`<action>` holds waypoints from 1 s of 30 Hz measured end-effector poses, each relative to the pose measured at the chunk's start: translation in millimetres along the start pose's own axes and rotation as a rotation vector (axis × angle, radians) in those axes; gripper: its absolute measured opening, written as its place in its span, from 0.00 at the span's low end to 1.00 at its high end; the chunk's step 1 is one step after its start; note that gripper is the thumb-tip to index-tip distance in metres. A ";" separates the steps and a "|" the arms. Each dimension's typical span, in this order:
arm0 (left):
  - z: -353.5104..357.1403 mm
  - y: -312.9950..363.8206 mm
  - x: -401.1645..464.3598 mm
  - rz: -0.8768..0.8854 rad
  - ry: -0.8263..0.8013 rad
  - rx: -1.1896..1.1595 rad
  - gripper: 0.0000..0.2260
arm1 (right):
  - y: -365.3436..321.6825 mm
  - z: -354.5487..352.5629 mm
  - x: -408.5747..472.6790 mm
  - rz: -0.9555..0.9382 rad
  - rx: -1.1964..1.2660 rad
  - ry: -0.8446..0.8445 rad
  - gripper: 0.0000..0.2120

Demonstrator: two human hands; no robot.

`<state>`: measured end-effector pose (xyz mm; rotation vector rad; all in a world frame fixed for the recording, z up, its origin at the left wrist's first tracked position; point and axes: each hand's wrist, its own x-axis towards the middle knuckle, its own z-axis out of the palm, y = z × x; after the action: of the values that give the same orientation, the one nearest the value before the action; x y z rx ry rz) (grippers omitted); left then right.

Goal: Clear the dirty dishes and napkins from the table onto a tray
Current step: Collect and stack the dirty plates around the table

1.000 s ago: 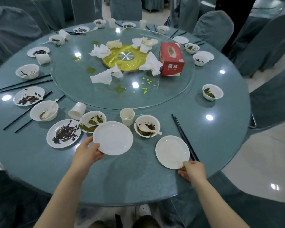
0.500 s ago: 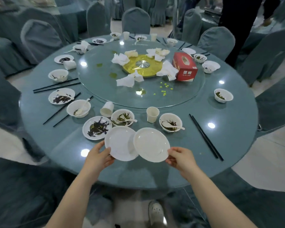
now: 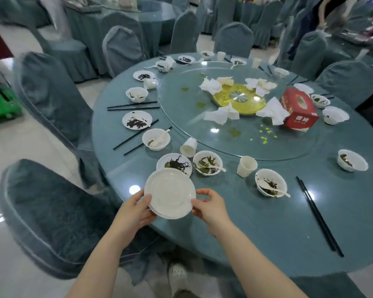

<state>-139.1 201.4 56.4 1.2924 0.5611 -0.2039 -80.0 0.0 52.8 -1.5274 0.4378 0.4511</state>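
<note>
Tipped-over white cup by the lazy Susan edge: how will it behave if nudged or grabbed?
The tipped cup lies on its side on the glass table, so a nudge would probably roll it in an arc, being tapered. It looks thin and disposable: likely very light, and easy to crush. Approach from the open mouth.

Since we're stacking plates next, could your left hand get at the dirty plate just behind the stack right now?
Probably not yet: the left hand and right hand both hold the stacked white plates, which overlap the dirty plate. Nothing else seems to block it.
</note>
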 end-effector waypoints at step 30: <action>-131.4 71.6 33.4 0.206 0.401 -0.271 0.16 | -27.0 91.5 91.5 0.271 0.039 -0.062 0.04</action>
<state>-115.4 351.2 78.9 1.1198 0.7614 0.3017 10.9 92.2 26.4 -1.4177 0.6052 0.6953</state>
